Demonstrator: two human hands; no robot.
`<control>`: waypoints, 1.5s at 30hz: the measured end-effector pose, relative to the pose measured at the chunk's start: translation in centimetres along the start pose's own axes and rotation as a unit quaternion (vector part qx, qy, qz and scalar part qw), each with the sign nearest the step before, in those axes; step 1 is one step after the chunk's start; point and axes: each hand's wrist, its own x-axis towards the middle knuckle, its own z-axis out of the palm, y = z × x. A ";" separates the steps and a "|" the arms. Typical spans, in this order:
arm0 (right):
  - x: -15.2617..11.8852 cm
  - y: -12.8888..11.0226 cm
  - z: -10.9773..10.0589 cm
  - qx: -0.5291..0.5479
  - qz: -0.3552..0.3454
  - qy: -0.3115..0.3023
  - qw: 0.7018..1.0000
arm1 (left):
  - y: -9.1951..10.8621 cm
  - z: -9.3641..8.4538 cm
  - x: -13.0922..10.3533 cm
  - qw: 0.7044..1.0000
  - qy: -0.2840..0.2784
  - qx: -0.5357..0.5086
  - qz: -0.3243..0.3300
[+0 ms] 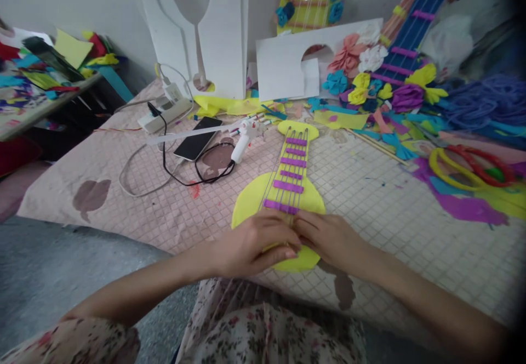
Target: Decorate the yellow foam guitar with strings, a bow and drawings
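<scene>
Cloth with a flower print fills the bottom edge, the sleeve and lap cut off by the frame. Just above, the left hand and right hand meet over the lower body of a yellow toy guitar; the fingers are bent, but their tips overlap and hide the string ends, so I cannot tell whether either hand is pinching anything. The guitar lies flat near the table's front edge, neck pointing away, with bright purple crossbars and thin greyish strings running up to a rounded head. Grid-patterned tablecloth gives room on the right as far as scissors with yellow and red handles, whose number is hard to make out; on the left the table edge slants away above grey floor. Beyond the guitar body, a black phone and white glue gun sit left of the neck among looped cables. Farther back, paper scraps and blue-violet yarn lie before a dark blue guitar and white board, both cropped at the top.
</scene>
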 end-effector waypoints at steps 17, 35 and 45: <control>-0.2 0.0 -0.4 0.014 0.018 -0.012 1.000 | -0.7 3.0 -2.4 0.984 0.006 0.175 0.036; -2.1 -5.8 -1.8 0.169 0.051 0.090 0.980 | 0.5 2.7 -2.4 0.996 0.027 0.085 -0.022; -1.5 -6.7 -1.2 0.146 0.046 0.083 0.985 | 0.7 2.7 -2.3 0.993 0.031 0.116 -0.020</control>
